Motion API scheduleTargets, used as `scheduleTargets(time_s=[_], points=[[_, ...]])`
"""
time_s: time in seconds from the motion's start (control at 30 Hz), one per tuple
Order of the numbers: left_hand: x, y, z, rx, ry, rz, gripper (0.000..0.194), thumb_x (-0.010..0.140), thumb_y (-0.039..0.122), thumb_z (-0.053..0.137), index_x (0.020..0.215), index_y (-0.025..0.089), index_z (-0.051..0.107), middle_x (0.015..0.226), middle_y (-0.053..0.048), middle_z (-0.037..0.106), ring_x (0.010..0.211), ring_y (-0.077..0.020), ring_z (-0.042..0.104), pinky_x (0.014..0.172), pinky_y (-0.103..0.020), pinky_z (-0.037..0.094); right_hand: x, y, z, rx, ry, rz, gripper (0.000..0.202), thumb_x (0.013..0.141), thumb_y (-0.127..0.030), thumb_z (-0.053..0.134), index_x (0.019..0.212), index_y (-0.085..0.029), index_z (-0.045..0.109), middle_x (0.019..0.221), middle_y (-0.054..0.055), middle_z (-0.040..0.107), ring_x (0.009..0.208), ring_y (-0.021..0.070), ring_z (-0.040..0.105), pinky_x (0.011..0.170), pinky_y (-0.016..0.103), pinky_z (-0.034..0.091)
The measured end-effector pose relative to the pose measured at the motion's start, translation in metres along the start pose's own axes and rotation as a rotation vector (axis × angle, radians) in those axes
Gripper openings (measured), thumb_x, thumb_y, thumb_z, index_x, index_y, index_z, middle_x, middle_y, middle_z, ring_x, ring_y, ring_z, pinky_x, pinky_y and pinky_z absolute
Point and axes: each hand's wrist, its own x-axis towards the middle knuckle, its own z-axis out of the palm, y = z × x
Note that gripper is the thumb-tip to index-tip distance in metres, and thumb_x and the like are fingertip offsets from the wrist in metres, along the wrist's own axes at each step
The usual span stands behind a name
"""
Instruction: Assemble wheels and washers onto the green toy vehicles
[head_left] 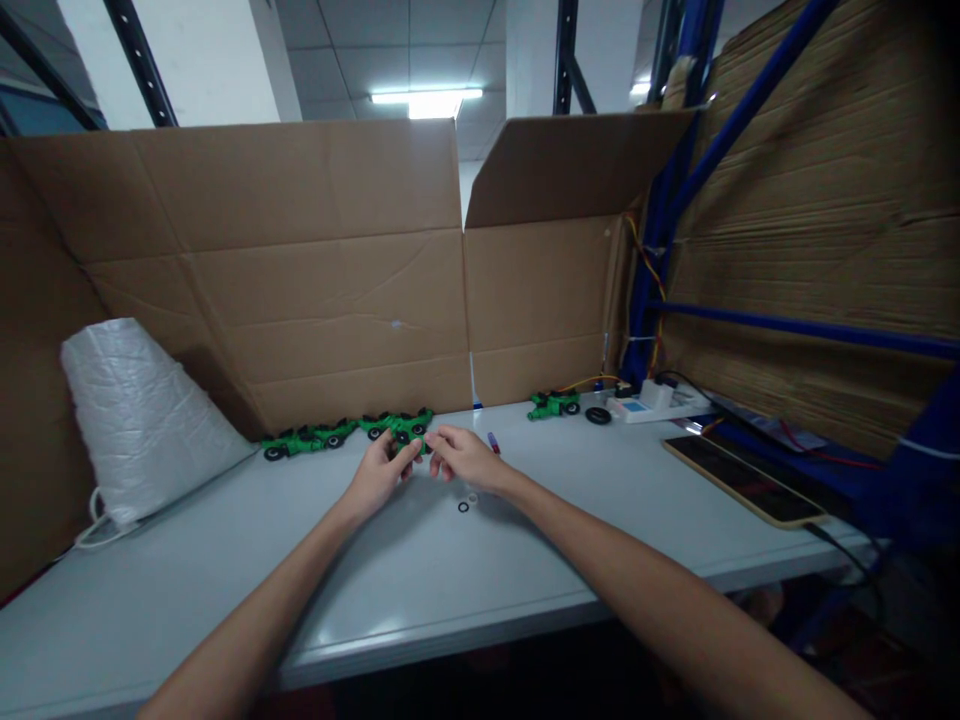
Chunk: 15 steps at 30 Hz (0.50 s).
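Observation:
Above the middle of the table my two hands meet at a small green toy vehicle with black wheels. My left hand is closed, its thumb and fingers pinching the vehicle's left side. At the other side my right hand has its fingertips closed on it; they cover much of its detail. Just behind them stand other green toy vehicles in a row along the cardboard. A small black ring and a pale ring lie on the table below my right hand.
A white wrapped bundle leans at the left. Toward the back right are another green toy vehicle, a loose black wheel and a power strip. A phone lies near the right edge. Cardboard walls enclose the table.

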Motion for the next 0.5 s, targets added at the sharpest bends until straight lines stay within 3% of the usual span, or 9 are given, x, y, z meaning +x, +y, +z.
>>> scheduleTargets(time_s=[0.13,0.27,0.37,0.5], points=[[0.0023,-0.0058,-0.002,0.015,0.012,-0.015,0.046,0.087,0.061,0.068,0.086,0.017,0.059,0.066,0.0,0.061,0.057,-0.0131,0.055,0.055,-0.026,0.041,-0.0034,-0.0043,-0.0004,0.0,0.066,-0.091,0.033,0.092,-0.05,0.066,0.108,-0.022,0.057,0.094,0.004,0.073,0.061,0.0124,0.062,0.056,0.024,0.048],[0.0031,-0.0093,-0.0029,-0.001,0.02,-0.03,0.047,0.087,0.063,0.068,0.085,0.017,0.058,0.066,0.001,0.06,0.057,-0.0131,0.054,0.055,-0.026,0.041,-0.0059,-0.0084,-0.0024,-0.089,0.114,-0.181,0.036,0.085,-0.035,0.074,0.116,-0.024,0.059,0.114,0.004,0.069,0.07,0.0117,0.064,0.066,0.026,0.05],[0.0011,-0.0073,-0.0019,-0.016,0.014,-0.031,0.047,0.086,0.063,0.068,0.088,0.017,0.057,0.068,0.001,0.061,0.057,-0.0126,0.054,0.055,-0.025,0.041,-0.0048,-0.0062,-0.0026,-0.067,0.102,-0.165,0.034,0.087,-0.04,0.073,0.112,-0.022,0.06,0.103,0.004,0.071,0.069,0.013,0.062,0.064,0.026,0.049],[-0.0017,-0.0054,0.0,-0.016,-0.008,-0.05,0.047,0.086,0.062,0.069,0.089,0.018,0.054,0.071,0.0,0.064,0.056,-0.012,0.053,0.054,-0.025,0.039,-0.0028,-0.0011,-0.0019,-0.064,0.009,-0.067,0.038,0.1,-0.055,0.051,0.092,-0.019,0.062,0.075,0.003,0.071,0.057,0.013,0.055,0.056,0.025,0.044]])
